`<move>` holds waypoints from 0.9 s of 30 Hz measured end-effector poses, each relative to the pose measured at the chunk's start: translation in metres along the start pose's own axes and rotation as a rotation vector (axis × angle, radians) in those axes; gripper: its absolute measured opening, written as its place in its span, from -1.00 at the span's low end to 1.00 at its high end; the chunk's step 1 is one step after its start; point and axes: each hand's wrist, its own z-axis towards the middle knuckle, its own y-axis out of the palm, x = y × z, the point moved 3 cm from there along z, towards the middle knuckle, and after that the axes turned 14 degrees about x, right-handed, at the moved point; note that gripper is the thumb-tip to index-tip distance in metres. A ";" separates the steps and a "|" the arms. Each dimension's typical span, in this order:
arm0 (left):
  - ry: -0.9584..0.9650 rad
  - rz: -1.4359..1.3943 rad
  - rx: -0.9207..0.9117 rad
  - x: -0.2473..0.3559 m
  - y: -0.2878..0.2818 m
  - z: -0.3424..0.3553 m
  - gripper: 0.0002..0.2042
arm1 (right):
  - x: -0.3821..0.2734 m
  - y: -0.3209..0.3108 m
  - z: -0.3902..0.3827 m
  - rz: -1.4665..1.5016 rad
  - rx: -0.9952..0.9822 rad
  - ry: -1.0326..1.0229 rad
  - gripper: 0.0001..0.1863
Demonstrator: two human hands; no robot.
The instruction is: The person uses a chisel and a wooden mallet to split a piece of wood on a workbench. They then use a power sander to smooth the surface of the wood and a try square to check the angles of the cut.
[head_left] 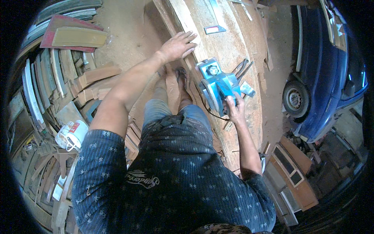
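Blue power planer (219,82) sits at the left side of a dusty wooden bench (237,43), a worker's right hand (235,108) curled around the handle at its near end. Just beyond, the left hand (178,46) lies with fingers slightly spread on a long board (181,17) along the bench's left edge; whether the planer's base touches that board cannot be told. A dark cord (213,115) loops close by the tool's near left side, where it could snag if the planer were dragged across it, and the left hand, near the tool's far end, could be hurt if the machine ran forward. Farther off on the bench lies a square (215,29). Wood offcuts (95,78) and a white bucket (78,132) crowd the left, a blue car (321,101) the right.
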 end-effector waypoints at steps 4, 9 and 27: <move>-0.370 -0.117 0.273 -0.020 -0.007 -0.023 -0.64 | 0.001 0.025 0.024 0.046 0.010 -0.060 -0.61; -0.812 -0.167 0.490 -0.050 0.011 -0.116 -0.66 | -0.023 0.061 0.068 0.088 0.004 -0.008 -0.59; -1.545 -0.154 0.006 -0.046 0.160 -0.543 -0.54 | -0.196 0.222 0.284 0.140 0.121 -0.159 -0.36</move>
